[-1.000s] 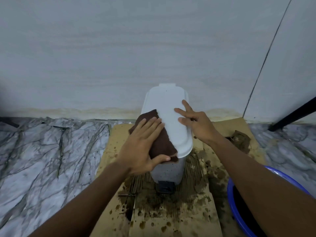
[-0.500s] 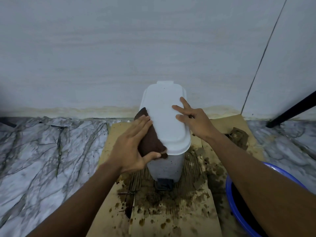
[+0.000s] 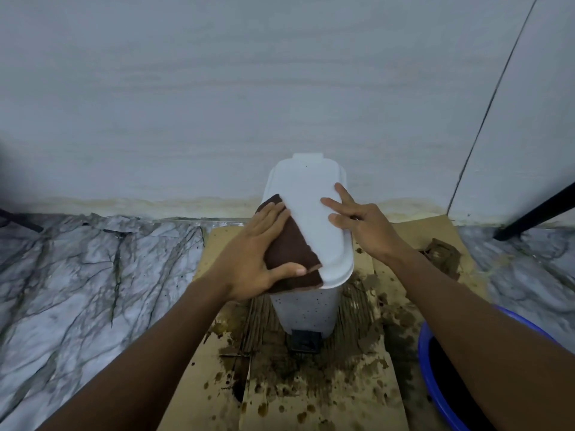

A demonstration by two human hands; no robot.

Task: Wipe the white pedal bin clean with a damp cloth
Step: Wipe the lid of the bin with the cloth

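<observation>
The white pedal bin [image 3: 306, 309] stands upright on stained cardboard [image 3: 389, 409] laid on the marble floor [image 3: 77, 275], close to the wall. The left hand [image 3: 249, 259] presses a brown cloth [image 3: 292, 244] flat against the left side of the lid [image 3: 314, 206], fingers straight, thumb apparently lying across the cloth's near edge. The right hand [image 3: 364, 225] rests its straight fingers on the lid's right side, grasping nothing. A blue basin [image 3: 435, 384] sits near right.

Marble floor [image 3: 93, 290] underfoot, a flattened cardboard sheet [image 3: 367, 412] on it, wet and mud-spattered. The white pedal bin [image 3: 306, 309] stands on the cardboard, a blue basin [image 3: 423, 365] just right.
</observation>
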